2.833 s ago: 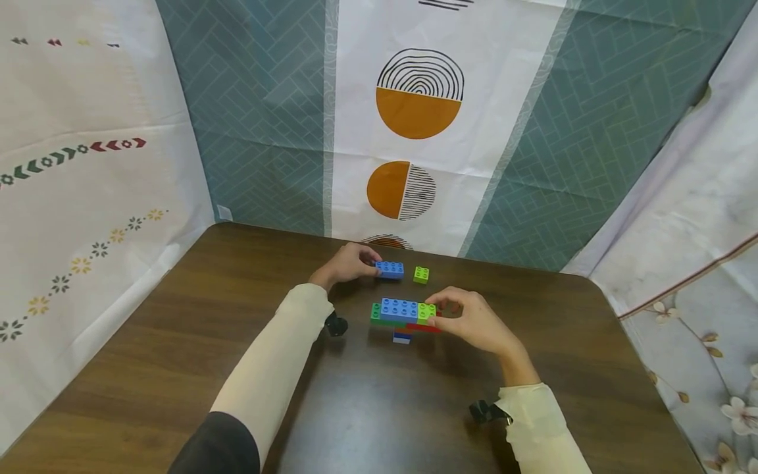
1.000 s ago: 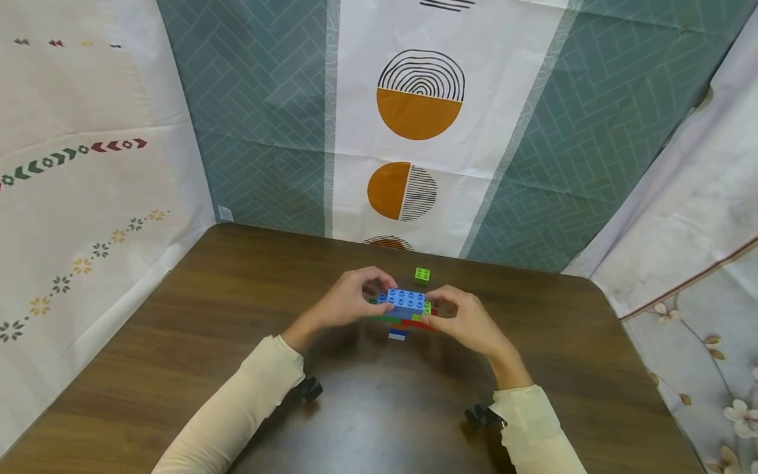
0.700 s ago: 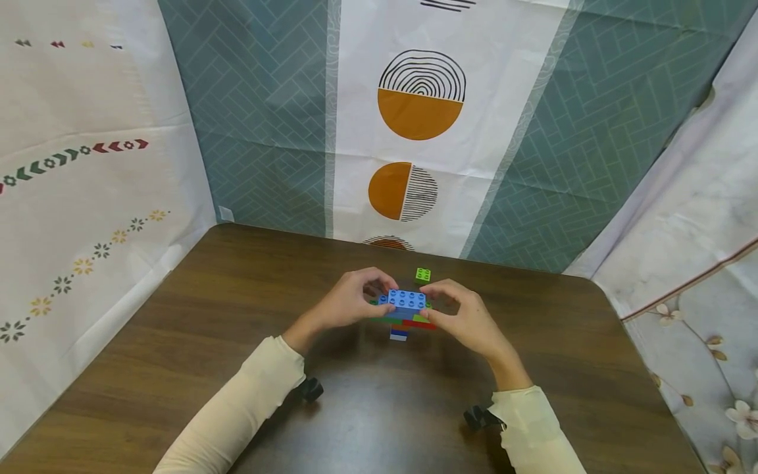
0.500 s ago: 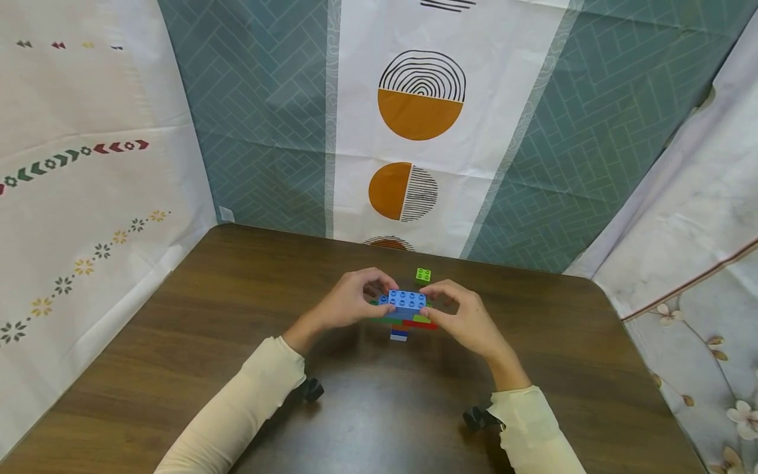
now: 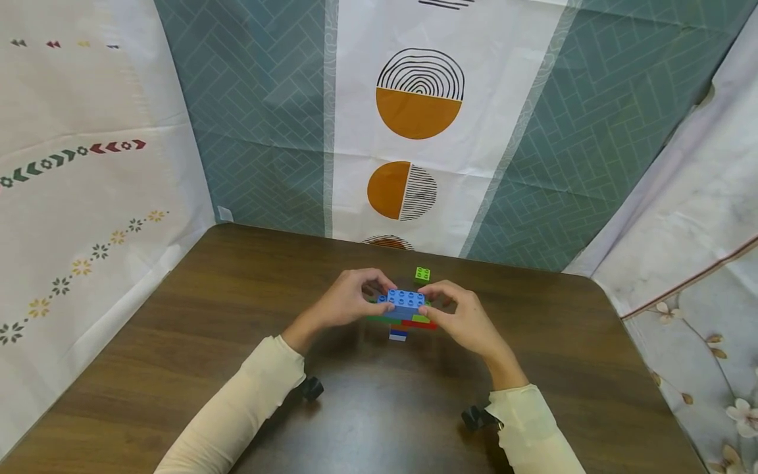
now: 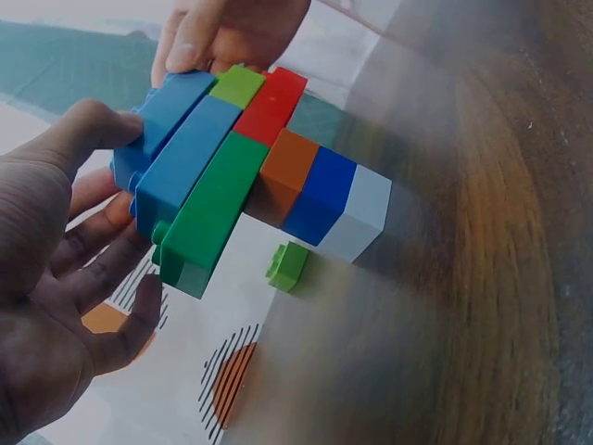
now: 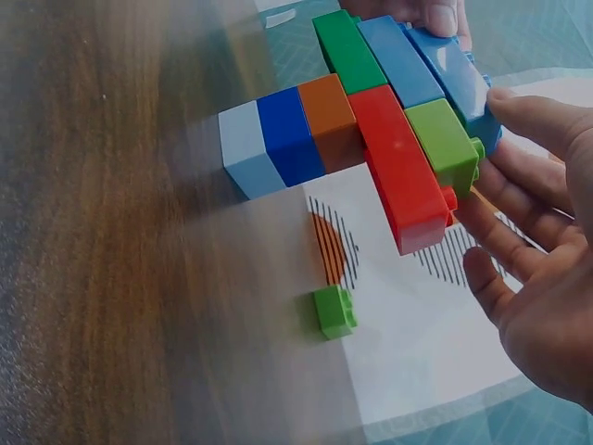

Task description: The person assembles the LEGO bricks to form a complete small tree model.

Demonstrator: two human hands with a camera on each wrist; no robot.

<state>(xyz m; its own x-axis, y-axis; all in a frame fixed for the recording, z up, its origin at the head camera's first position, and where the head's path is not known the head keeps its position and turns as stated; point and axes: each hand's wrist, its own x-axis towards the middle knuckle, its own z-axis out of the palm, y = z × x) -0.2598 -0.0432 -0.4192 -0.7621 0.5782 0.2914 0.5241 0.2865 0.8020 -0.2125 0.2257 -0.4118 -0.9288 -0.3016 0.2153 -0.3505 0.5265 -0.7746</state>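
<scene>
A light blue building brick [image 5: 406, 299] lies on top of a stack of bricks, pinched at its left end by my left hand [image 5: 346, 299] and at its right end by my right hand [image 5: 468, 319]. Directly under it are another light blue brick [image 6: 188, 162] and a lime brick [image 7: 444, 146]. Below those run a long green brick [image 6: 215, 209] and a red brick [image 7: 398, 162] end to end. An orange brick [image 6: 285, 171], a dark blue brick [image 6: 320, 193] and a white brick [image 6: 359, 213] form the narrow column at the bottom, standing on the table.
A loose lime brick [image 5: 422, 274] sits on the brown wooden table [image 5: 249, 289] behind the stack. Patterned cloths hang behind and at both sides of the table. Each wrist carries a small black camera [image 5: 312, 388].
My left hand has brought the light blue brick from the table behind onto the stack's top. My right hand has shifted from the stack's lime brick to that blue brick. Little differs over the last half second.
</scene>
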